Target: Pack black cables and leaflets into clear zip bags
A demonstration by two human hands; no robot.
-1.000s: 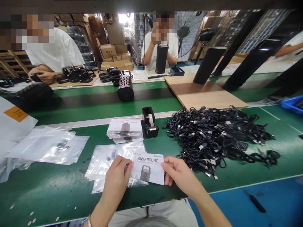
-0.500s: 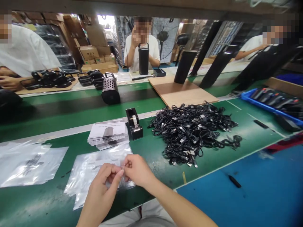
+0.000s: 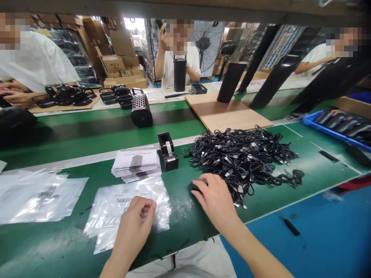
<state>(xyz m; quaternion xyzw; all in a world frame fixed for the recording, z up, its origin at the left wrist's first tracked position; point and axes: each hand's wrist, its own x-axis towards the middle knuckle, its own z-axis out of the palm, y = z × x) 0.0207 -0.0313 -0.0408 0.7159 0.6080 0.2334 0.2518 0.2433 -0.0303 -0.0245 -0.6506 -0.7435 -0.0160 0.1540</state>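
Note:
My left hand (image 3: 135,218) is closed in a pinch over a pile of clear printed plastic bags (image 3: 111,206), with what looks like a bag's edge between thumb and fingertips. At the near left side of a heap of coiled black USB cables (image 3: 232,154), my right hand (image 3: 217,199) curls its fingers round a dark bundle, a black cable (image 3: 196,186) by its look, partly hidden by the fingers. Behind the bags sits a stack of printed manuals (image 3: 133,159), beside a black tape dispenser (image 3: 168,151).
More plastic bags (image 3: 34,197) lie at the left. Across the green bench stand a perforated speaker housing (image 3: 141,108) and a wooden board (image 3: 220,116) bearing a black cylinder (image 3: 231,82). A blue tray (image 3: 336,129) is at the right. Several people work opposite.
My right hand has left the bag edge beside my left hand and moved right to the cable heap, round a dark bundle. My left hand stays pinched over the bags.

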